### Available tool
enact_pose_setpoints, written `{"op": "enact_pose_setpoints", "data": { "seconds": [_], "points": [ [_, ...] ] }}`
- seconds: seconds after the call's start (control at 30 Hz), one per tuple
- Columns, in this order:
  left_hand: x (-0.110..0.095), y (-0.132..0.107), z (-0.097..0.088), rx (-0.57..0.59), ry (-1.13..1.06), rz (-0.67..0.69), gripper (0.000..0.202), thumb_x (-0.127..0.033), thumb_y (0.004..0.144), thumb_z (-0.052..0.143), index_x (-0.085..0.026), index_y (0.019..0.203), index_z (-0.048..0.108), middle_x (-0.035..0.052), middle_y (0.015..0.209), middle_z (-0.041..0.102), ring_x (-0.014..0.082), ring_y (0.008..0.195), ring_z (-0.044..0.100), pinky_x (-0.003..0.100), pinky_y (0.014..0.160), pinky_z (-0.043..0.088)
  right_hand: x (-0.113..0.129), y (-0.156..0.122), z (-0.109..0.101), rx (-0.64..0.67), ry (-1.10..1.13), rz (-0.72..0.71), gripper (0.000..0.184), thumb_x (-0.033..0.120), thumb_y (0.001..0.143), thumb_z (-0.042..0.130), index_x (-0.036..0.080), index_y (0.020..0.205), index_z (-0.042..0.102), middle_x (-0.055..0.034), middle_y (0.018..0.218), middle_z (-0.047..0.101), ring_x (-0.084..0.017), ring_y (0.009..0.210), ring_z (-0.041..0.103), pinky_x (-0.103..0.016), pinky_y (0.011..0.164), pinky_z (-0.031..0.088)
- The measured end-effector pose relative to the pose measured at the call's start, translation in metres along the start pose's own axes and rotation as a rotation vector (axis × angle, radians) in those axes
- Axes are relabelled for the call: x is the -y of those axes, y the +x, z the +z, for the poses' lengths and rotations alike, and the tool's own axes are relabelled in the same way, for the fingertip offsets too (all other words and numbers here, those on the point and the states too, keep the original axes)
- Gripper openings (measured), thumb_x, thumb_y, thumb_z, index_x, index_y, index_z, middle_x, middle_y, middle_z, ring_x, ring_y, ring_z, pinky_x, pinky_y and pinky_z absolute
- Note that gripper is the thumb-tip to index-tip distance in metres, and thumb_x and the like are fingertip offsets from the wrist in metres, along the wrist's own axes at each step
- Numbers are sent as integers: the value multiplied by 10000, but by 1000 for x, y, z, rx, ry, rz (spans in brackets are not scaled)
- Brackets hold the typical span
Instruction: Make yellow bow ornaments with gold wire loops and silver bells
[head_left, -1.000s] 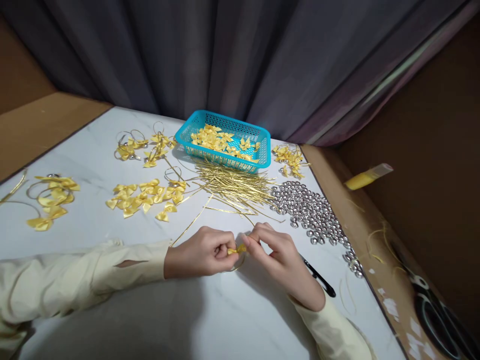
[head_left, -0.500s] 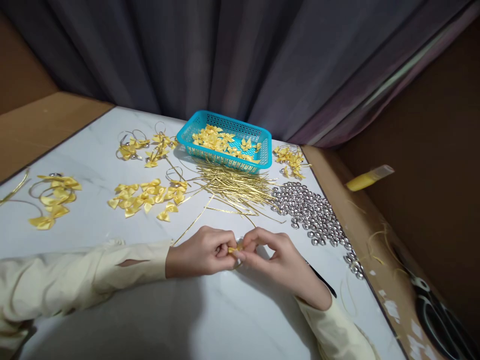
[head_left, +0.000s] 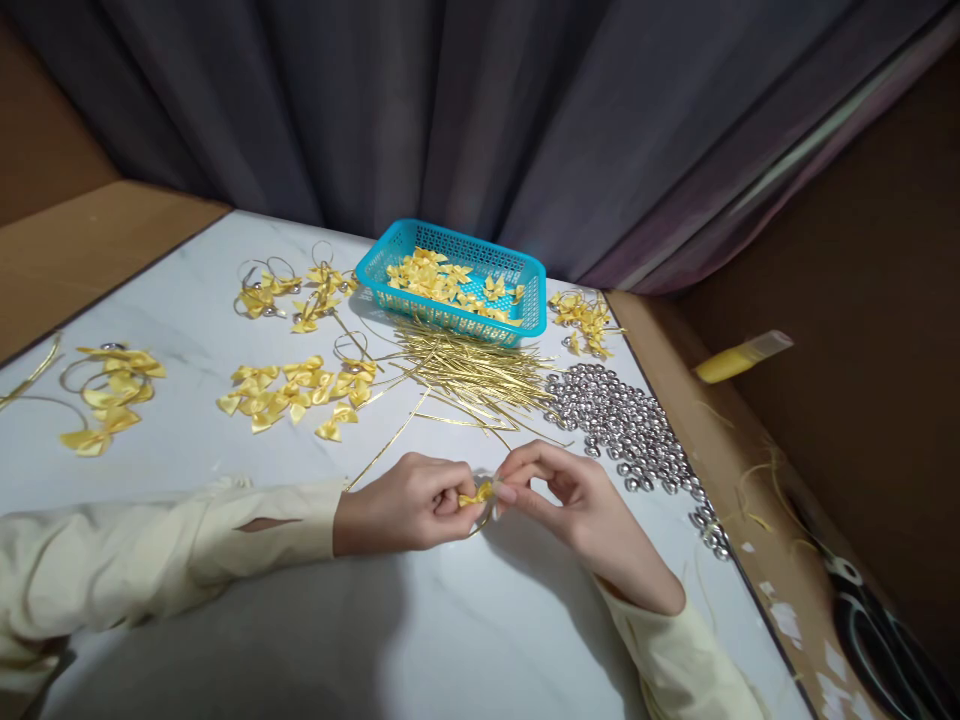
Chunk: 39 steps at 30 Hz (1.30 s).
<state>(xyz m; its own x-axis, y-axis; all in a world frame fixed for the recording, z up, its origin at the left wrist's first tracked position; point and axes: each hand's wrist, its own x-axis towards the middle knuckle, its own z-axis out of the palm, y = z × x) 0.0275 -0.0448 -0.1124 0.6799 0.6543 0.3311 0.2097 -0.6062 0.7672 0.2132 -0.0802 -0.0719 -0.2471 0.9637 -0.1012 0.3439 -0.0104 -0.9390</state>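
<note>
Near the front middle of the white table (head_left: 465, 620), my left hand (head_left: 409, 502) and my right hand (head_left: 577, 505) meet fingertip to fingertip. Both pinch one small yellow ribbon bow (head_left: 478, 494); a thin gold wire loop curves under it. Each hand's fingers are closed. Cream sleeves cover both forearms. Just beyond the hands lies a heap of gold wire strips (head_left: 469, 375), with loose yellow bows (head_left: 289, 392) to its left and a pile of silver bells (head_left: 626, 425) to its right.
A blue basket (head_left: 525, 285) holding bows stands at the back. Finished bow-and-loop pieces lie at the far left (head_left: 105, 390), back left (head_left: 289, 290) and back right (head_left: 581, 318). A yellow tube (head_left: 739, 357) and scissors (head_left: 870, 620) lie off the table's right edge.
My right hand has turned and slid slightly right, its fingers now lifted over the bow. The left hand stays put, and the bow shows more between the fingertips.
</note>
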Motion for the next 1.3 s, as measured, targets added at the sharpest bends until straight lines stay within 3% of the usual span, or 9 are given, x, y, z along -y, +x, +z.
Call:
{"op": "enact_pose_setpoints", "data": {
  "seconds": [0.33, 0.7, 0.83, 1.13, 1.3],
  "points": [
    [2, -2, 0, 21, 9, 5, 184, -131, 771, 511, -158, 602, 442, -95, 488, 289, 44, 421, 282, 151, 426, 252, 0, 1, 0, -81, 242, 98, 169, 261, 758, 678, 168, 792, 541, 4, 615, 628, -120, 601, 555, -247, 598, 402],
    [4, -4, 1, 92, -9, -38, 213, -146, 795, 477, -162, 593, 413, -91, 490, 284, 51, 430, 278, 161, 435, 237, -7, 7, -11, -314, 642, 196, 340, 157, 636, 740, 204, 768, 431, 31, 531, 615, -70, 432, 428, -174, 421, 272],
    [5, -4, 1, 109, -21, -53, 208, -146, 789, 461, -162, 587, 413, -90, 485, 281, 54, 431, 277, 164, 434, 231, -8, 10, -11, -315, 688, 262, 381, 164, 594, 756, 199, 769, 419, 26, 522, 609, -53, 384, 362, -176, 400, 257],
    [6, -3, -1, 164, -95, -61, 185, -132, 765, 460, -160, 588, 413, -95, 469, 279, 49, 422, 264, 156, 427, 227, -8, 11, -9, -299, 764, 296, 405, 131, 577, 756, 203, 716, 383, 50, 484, 560, -52, 392, 357, -166, 385, 248],
    [4, -2, 1, 109, -137, -98, 158, -130, 714, 500, -161, 581, 421, -101, 446, 321, 39, 402, 263, 140, 402, 235, -11, 13, -10, -304, 752, 280, 397, 144, 578, 757, 201, 714, 388, 47, 496, 564, -53, 392, 359, -173, 392, 251]
  ]
}}
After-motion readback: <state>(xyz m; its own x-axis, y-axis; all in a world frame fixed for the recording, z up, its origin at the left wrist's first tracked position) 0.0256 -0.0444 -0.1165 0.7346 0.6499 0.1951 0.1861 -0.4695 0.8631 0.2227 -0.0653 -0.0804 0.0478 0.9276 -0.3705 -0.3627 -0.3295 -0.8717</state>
